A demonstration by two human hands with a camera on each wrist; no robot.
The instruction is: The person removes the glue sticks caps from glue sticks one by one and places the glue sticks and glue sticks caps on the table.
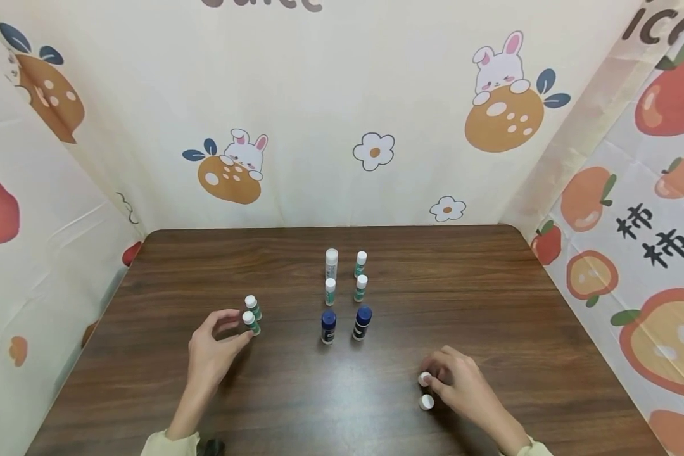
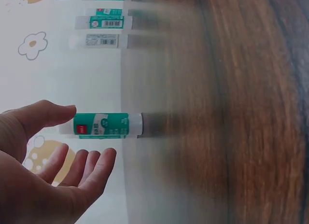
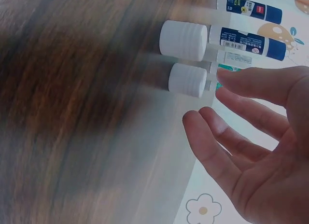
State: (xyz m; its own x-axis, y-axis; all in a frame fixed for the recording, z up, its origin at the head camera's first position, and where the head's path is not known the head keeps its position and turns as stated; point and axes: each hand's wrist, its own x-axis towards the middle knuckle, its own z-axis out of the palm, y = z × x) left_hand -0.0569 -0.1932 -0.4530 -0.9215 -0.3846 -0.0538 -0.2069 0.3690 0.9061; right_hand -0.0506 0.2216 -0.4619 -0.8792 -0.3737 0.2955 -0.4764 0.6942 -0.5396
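Note:
Two green-labelled glue sticks with white caps stand upright one behind the other on the left; the nearer glue stick (image 1: 251, 323) is beside my left hand (image 1: 213, 351). In the left wrist view the thumb tip is right at the white-capped end of the front green glue stick (image 2: 108, 125), while the other fingers lie apart from it, loosely bent. On the right, two small white caps stand on the table, a nearer cap (image 1: 427, 402) and a farther cap (image 1: 424, 379). My right hand (image 1: 458, 386) reaches around the farther cap, its fingers spread apart in the right wrist view (image 3: 260, 137).
Mid-table stand two blue-capped glue sticks (image 1: 362, 323), several small green glue sticks (image 1: 361, 288) and a taller white-capped glue stick (image 1: 331, 265), in two columns. The brown wooden table (image 1: 342, 405) meets printed cloth walls (image 1: 319, 177) at the back and sides.

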